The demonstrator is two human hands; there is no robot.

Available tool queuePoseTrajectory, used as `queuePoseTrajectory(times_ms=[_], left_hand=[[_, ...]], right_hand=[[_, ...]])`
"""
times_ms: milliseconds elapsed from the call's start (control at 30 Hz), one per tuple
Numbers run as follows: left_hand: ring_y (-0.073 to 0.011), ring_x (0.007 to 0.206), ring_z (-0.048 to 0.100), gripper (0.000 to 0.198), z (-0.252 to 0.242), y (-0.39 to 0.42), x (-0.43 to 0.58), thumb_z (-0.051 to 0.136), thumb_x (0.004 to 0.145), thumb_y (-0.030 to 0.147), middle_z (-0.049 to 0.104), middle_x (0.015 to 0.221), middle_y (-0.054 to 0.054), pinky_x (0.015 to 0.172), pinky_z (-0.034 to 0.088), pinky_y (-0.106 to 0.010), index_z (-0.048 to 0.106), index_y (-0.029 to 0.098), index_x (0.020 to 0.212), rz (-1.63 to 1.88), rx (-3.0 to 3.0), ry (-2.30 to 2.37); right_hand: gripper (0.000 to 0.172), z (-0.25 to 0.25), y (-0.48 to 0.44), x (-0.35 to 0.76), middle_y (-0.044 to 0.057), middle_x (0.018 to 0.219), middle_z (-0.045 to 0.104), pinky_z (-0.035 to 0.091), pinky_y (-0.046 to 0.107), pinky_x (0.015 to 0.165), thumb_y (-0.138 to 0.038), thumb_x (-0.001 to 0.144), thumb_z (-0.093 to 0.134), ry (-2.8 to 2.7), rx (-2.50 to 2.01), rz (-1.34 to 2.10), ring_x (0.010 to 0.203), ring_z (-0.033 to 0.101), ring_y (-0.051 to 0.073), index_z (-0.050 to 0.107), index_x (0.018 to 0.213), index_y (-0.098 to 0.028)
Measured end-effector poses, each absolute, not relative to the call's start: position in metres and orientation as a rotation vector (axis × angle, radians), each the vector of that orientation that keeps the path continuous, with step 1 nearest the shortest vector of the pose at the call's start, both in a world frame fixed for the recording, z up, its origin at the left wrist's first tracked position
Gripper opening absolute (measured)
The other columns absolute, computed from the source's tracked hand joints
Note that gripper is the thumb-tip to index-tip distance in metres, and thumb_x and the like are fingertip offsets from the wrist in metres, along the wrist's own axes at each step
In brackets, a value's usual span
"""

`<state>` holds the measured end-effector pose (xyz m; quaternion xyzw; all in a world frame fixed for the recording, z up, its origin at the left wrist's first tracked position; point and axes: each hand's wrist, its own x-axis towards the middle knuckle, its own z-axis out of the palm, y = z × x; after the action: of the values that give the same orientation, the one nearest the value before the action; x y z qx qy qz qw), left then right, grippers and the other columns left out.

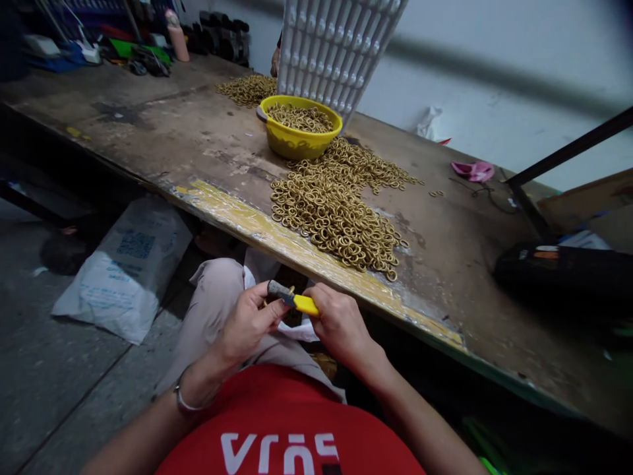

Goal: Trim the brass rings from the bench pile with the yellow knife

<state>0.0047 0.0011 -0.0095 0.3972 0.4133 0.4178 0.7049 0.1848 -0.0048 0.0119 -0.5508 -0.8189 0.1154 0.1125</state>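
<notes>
- Head view, hands: the L hand [247, 323] is pinching the dark end of the tool [294, 299]. The R hand [341, 326] is clenching its yellow grip. Both are working over the lap, at 6 o'clock from the ring pile [336, 211].
- Progress (est.): early or mid. The big pile is lying loose on the bench [198, 138], and the bowl [301, 146] at 12 o'clock is sitting full. Can't tell which rings are finished.
- Tool axis: lying approx. flat, w/ the dark tip pointing to 9–10 o'clock and the yellow end to 3–4.
</notes>
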Motion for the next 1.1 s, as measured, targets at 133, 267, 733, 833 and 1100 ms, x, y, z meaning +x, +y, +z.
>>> queuePoseTrajectory(times_ms=[133,267,733,833,1100], left_hand=[[-0.0071,0.052,0.031,0.02,-0.013,0.002,-0.001,0.065,0.084,0.035,0.042,0.06,0.006,0.047,0.025,-0.02,0.061,0.016,0.088,0.907,1.04,0.954],[-0.0078,0.055,0.031,0.019,0.001,-0.006,-0.01,0.064,0.085,0.032,0.039,0.062,0.005,0.049,0.026,-0.021,0.057,0.016,0.077,0.828,1.059,0.852],[-0.0043,0.043,0.041,0.028,-0.023,0.017,0.006,0.07,0.077,0.037,0.061,0.068,0.0,0.038,0.018,-0.015,0.055,0.017,0.089,0.819,0.488,0.798],[-0.007,0.048,0.049,0.032,-0.026,0.019,0.003,0.069,0.075,0.043,0.064,0.072,-0.004,0.035,0.021,-0.015,0.057,0.014,0.083,0.787,0.41,0.749],[-0.003,0.037,0.04,0.037,-0.023,0.034,0.004,0.074,0.074,0.043,0.061,0.06,0.004,0.031,0.019,-0.011,0.053,0.017,0.091,0.837,0.597,0.861]], right_hand=[[0.016,0.003,0.002,0.18,0.005,0.088,0.067,0.033,0.027,0.059,-0.01,0.087,0.049,-2.461,-1.754,0.242,0.071,0.061,0.017,0.061,0.095,-0.018],[0.018,-0.007,0.021,0.197,0.008,0.084,0.068,0.031,0.028,0.058,-0.007,0.086,0.047,-2.37,-2.182,0.138,0.07,0.062,0.019,0.061,0.096,-0.015],[0.02,-0.014,0.127,0.205,0.009,0.093,0.068,0.036,0.027,0.062,-0.012,0.088,0.046,-2.216,-2.28,-0.119,0.077,0.065,0.02,0.066,0.095,-0.015],[0.02,-0.012,0.133,0.206,0.01,0.092,0.068,0.036,0.028,0.062,-0.013,0.089,0.046,-2.207,-2.256,-0.104,0.077,0.064,0.021,0.065,0.095,-0.014],[0.022,0.018,0.071,0.209,-0.002,0.067,0.054,0.034,0.021,0.058,-0.03,0.091,0.051,-2.15,-1.426,0.904,0.061,0.048,0.011,0.057,0.075,-0.017]])
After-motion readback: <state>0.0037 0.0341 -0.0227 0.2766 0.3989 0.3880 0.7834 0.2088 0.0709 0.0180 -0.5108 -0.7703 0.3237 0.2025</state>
